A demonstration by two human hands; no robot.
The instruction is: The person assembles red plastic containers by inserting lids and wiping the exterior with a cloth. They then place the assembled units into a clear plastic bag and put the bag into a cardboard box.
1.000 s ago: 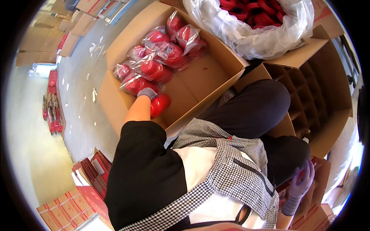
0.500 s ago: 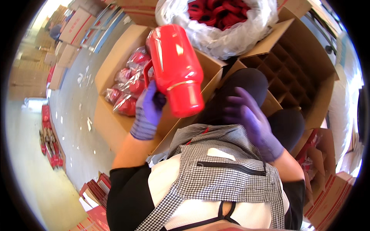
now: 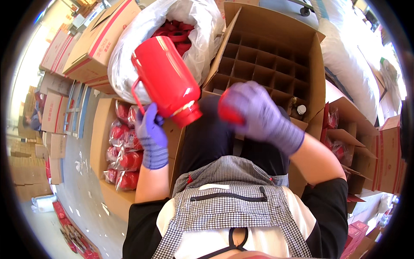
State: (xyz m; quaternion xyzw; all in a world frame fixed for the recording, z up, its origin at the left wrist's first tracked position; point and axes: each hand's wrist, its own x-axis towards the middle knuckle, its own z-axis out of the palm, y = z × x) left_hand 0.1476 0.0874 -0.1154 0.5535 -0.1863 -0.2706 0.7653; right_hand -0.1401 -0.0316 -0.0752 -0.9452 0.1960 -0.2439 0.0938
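A large glossy red vacuum jug (image 3: 166, 77) with a side handle hangs tilted over my lap, its narrow neck end pointing down and to the right. A thin gold band rings that neck. My left hand (image 3: 152, 136) in a purple glove is closed around the jug's handle. To the right of the neck, my right hand (image 3: 261, 113), also gloved and blurred by motion, grips a red cup-shaped cap (image 3: 230, 108). The cap is apart from the jug, and my fingers hide part of it.
An open carton (image 3: 101, 142) at left holds several red items in clear plastic. Beyond the jug stands a clear plastic bag (image 3: 125, 64) of red parts. A carton with cardboard dividers (image 3: 269, 58) is ahead; a small bottle (image 3: 300, 110) stands in its near corner. More cartons (image 3: 390, 146) stand at right.
The red cap has come off the jug and is now in my right hand, which was empty. My left hand still holds the jug. The view has shifted, showing more of the divided carton.
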